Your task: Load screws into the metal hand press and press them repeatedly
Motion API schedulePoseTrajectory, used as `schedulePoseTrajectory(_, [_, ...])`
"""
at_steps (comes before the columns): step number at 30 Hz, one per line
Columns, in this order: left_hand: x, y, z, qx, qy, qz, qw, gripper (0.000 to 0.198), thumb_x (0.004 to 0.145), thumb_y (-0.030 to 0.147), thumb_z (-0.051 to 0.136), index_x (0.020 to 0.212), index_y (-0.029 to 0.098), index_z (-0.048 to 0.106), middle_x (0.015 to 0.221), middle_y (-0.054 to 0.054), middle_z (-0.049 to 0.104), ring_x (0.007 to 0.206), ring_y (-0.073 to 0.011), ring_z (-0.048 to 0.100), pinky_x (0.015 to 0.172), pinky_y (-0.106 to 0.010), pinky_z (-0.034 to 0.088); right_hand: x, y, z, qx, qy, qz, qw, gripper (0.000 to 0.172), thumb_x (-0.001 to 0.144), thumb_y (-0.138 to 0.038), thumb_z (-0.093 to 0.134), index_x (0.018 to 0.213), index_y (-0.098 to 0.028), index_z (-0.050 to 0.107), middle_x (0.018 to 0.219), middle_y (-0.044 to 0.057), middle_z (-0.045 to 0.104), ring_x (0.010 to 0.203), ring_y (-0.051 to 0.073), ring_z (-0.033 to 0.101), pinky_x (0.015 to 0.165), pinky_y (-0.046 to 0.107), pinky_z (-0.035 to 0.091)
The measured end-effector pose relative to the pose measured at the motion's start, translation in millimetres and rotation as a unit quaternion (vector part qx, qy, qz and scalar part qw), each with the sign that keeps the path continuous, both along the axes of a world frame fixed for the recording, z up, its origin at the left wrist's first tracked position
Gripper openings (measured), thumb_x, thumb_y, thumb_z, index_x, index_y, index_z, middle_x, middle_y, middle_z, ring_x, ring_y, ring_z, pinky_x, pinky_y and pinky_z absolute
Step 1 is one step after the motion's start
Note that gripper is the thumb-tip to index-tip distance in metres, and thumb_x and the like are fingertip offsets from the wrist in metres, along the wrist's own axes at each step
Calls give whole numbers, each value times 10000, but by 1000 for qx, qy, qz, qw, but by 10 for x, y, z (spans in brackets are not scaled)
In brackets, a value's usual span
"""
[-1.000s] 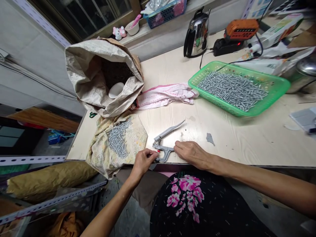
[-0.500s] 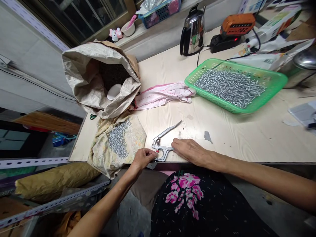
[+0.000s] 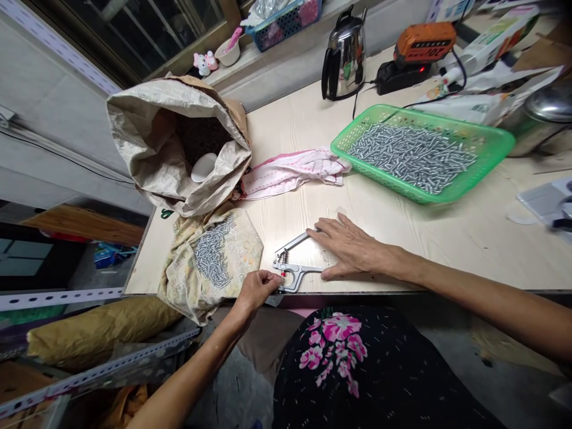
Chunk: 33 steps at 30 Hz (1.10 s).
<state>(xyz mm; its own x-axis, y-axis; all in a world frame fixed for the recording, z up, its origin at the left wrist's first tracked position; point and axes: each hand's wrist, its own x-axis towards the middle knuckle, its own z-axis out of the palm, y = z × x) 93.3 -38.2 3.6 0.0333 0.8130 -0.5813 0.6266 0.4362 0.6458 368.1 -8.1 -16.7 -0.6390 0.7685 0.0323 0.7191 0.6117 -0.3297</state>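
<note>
Grey metal pliers (image 3: 291, 269) lie at the near edge of the pale wooden table (image 3: 402, 238), handles spread apart. My left hand (image 3: 255, 290) pinches something small at the pliers' jaw, beside a red dot; what it holds is too small to name. My right hand (image 3: 353, 247) rests over the two handles, fingers stretched out and spread across them. A yellowish cloth (image 3: 214, 262) carrying a heap of small silver metal pieces (image 3: 212, 256) sits just left of my left hand.
A brown paper sack (image 3: 179, 143) with dark contents and a white scoop stands at the back left. A pink-white cloth (image 3: 295, 170) lies mid-table. A green basket (image 3: 420, 152) holds several silver pieces. A kettle (image 3: 342, 56), an orange charger (image 3: 422, 42) and boxes stand behind.
My right hand has moved up from the lower handle and spread over both handles. My left hand has stayed pinched at the pliers' jaw.
</note>
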Motion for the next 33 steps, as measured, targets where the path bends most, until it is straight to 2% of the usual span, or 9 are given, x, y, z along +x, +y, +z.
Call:
schedulePoseTrajectory(3, [5, -16, -4, 0, 2, 5, 1000, 451, 567, 553, 703, 657, 111, 680, 564, 1, 558, 534, -97, 427, 512, -221, 300, -15, -45, 56, 16, 10, -7, 1000, 882, 716, -607, 684, 1383, -109, 391, 1253, 195, 526, 1191, 354, 454, 1066, 620, 241])
schedulePoseTrajectory(10, [-15, 9, -27, 9, 7, -4, 1000, 442, 588, 558, 694, 648, 121, 674, 562, 4, 555, 531, -102, 436, 505, -223, 305, -11, -146, 162, 9, 27, -13, 1000, 716, 788, -480, 666, 1360, -136, 407, 1173, 153, 574, 1085, 315, 508, 1048, 613, 269])
schedulePoseTrajectory(15, [-10, -42, 21, 43, 75, -74, 993, 362, 737, 482, 631, 658, 130, 663, 592, -9, 557, 560, -128, 487, 542, -244, 374, -23, -205, 134, 14, 45, -19, 999, 593, 818, -412, 660, 1311, -155, 455, 1087, 112, 606, 1036, 288, 526, 1048, 584, 282])
schedulePoseTrajectory(17, [64, -126, 70, 154, 139, -118, 971, 291, 810, 410, 599, 722, 142, 670, 722, -46, 606, 697, -174, 560, 658, -290, 454, -28, -223, 92, 22, 58, -22, 998, 569, 825, -410, 656, 1299, -163, 462, 1075, 106, 609, 1022, 281, 527, 1041, 576, 290])
schedulePoseTrajectory(19, [192, -194, 109, 278, 171, -176, 929, 211, 855, 351, 591, 889, 158, 672, 930, -88, 635, 898, -226, 584, 813, -364, 484, -35, -235, 47, 28, 69, -25, 997, 583, 822, -417, 660, 1303, -161, 453, 1096, 113, 605, 1021, 280, 525, 1036, 577, 291])
schedulePoseTrajectory(22, [427, -147, 97, 366, 147, -301, 868, 384, 862, 302, 624, 1214, 167, 552, 1285, -151, 552, 1216, -302, 483, 984, -478, 443, -42, -250, -11, 26, 82, -33, 996, 638, 816, -422, 660, 1343, -162, 411, 1131, 123, 601, 1048, 286, 524, 1049, 581, 274])
schedulePoseTrajectory(25, [593, 80, 19, 374, 115, -407, 825, 622, 853, 264, 640, 1401, 173, 361, 1469, -175, 397, 1386, -326, 328, 1082, -529, 369, -30, -281, -48, 19, 99, -35, 994, 784, 800, -433, 665, 1439, -185, 284, 1202, 138, 579, 1110, 304, 511, 1054, 582, 274])
schedulePoseTrajectory(28, [646, 292, -12, 343, 102, -470, 807, 740, 830, 275, 676, 1448, 182, 280, 1434, -171, 435, 1329, -307, 404, 1087, -498, 376, -1, -338, -55, 10, 100, -56, 993, 877, 751, -454, 705, 1451, -182, 251, 1257, 162, 536, 1150, 328, 488, 1024, 563, 325])
schedulePoseTrajectory(33, [682, 375, 82, 316, 125, -492, 801, 742, 800, 290, 719, 1414, 143, 331, 1286, -158, 528, 1168, -294, 472, 980, -450, 451, 7, -414, -41, -4, 102, -101, 990, 624, 782, -405, 700, 1286, -149, 438, 1185, 159, 525, 1088, 315, 478, 871, 457, 437])
